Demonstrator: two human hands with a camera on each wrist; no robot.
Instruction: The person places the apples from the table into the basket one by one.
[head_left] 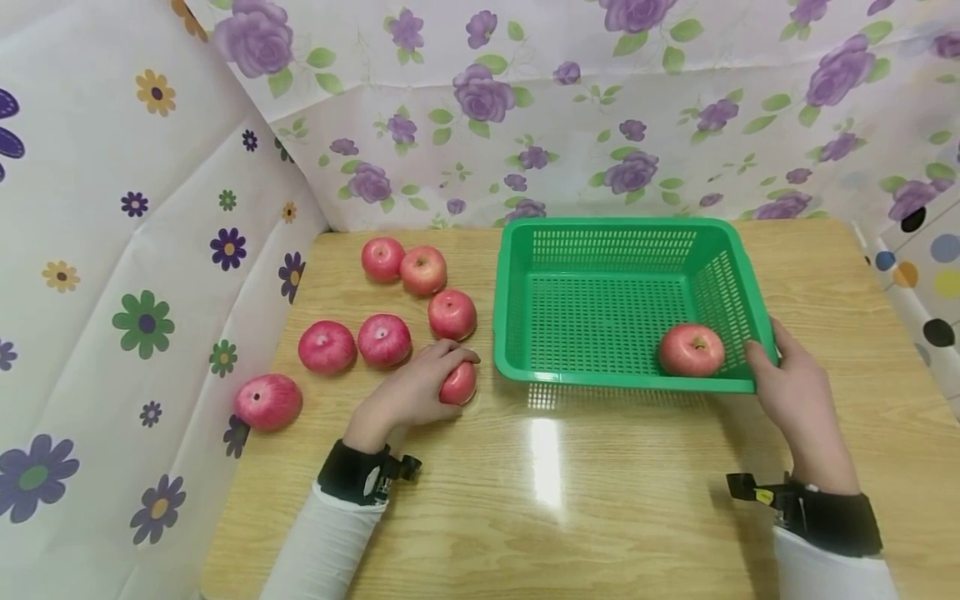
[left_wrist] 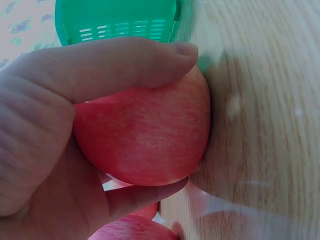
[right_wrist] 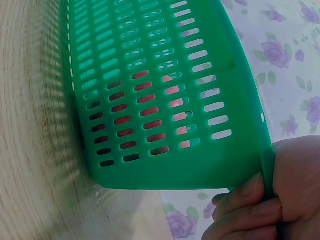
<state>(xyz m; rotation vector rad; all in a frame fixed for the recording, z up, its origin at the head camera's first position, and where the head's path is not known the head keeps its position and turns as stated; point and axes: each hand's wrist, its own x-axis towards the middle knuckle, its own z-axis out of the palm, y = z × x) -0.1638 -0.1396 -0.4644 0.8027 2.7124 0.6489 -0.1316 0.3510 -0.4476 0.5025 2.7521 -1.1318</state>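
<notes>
Held apple: just left of basket; our left hand curled round it. Judged firm, smooth, bruisable; we favour hold at sides. Our right hand: gripping basket's right rim. Second apple: inside basket. Six loose apples: left of basket, one crowding our fingers. Flowered cloth: behind basket.

- Pale wood-grain table; clock read from centre, 12 at far edge.
- Green basket: 1 o'clock.
- Six red apples: 9 to 10 o'clock.
- Seventh apple: 9 o'clock, nearer centre.
</notes>
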